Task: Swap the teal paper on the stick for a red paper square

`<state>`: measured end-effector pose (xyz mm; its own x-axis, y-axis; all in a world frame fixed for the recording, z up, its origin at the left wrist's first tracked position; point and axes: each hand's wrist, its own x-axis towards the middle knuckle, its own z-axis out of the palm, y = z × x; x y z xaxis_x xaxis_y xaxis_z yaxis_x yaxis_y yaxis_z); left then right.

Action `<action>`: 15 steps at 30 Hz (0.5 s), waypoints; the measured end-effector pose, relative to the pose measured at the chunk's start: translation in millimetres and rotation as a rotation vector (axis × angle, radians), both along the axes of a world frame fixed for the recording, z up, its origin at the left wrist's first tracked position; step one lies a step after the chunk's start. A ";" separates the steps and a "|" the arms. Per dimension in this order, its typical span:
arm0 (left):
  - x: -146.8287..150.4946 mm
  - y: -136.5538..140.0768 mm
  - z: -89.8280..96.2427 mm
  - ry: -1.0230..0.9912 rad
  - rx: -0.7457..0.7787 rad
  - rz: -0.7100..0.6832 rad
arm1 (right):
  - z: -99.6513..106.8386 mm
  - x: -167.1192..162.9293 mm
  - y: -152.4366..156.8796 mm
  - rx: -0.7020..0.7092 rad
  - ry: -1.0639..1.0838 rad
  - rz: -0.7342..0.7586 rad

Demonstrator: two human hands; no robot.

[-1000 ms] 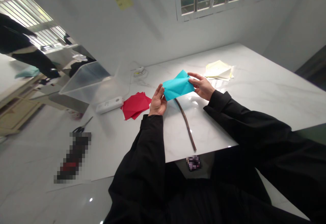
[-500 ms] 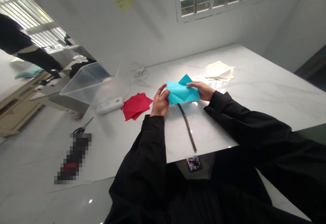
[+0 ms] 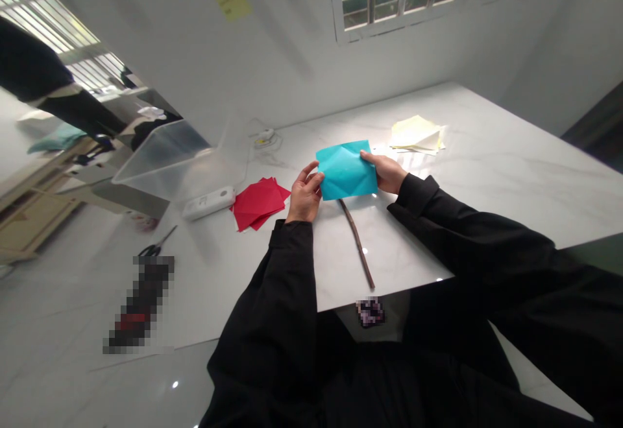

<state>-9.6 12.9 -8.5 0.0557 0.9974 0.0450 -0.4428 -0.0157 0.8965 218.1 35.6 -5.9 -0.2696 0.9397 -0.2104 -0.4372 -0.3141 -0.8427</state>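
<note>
A creased sheet of blue paper (image 3: pixel 346 172) is held up over the table between my two hands. My left hand (image 3: pixel 305 194) pinches its left edge between thumb and fingers. At the right edge, my right hand (image 3: pixel 387 172) grips the sheet, thumb on the near face and the other fingers mostly behind it. Below the paper a thin brown stick (image 3: pixel 357 240) lies on the table, its far end hidden by the sheet. Left of my left hand lies a pile of red paper (image 3: pixel 259 204).
Pale yellow papers (image 3: pixel 416 135) lie at the back right of the white table (image 3: pixel 496 175). To the left are a white device (image 3: pixel 209 203), a clear plastic bin (image 3: pixel 160 162), scissors (image 3: pixel 156 246) and a pixelated dark item (image 3: pixel 141 305). Another person's dark sleeve (image 3: pixel 43 65) shows at far left.
The blue paper's top right part, folded into a raised point before, now lies flatter, with a straighter top edge. My right hand has shifted slightly left. The stick has stayed put.
</note>
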 end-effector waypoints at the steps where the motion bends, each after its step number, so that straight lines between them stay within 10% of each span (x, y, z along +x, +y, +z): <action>1: 0.0 -0.1 0.2 -0.010 -0.001 0.003 | 0.8 -0.9 -0.2 -0.009 0.033 0.006; 15: 0.3 -4.1 5.4 -0.030 -0.133 0.037 | 11.5 -8.9 -10.3 -0.008 0.125 0.021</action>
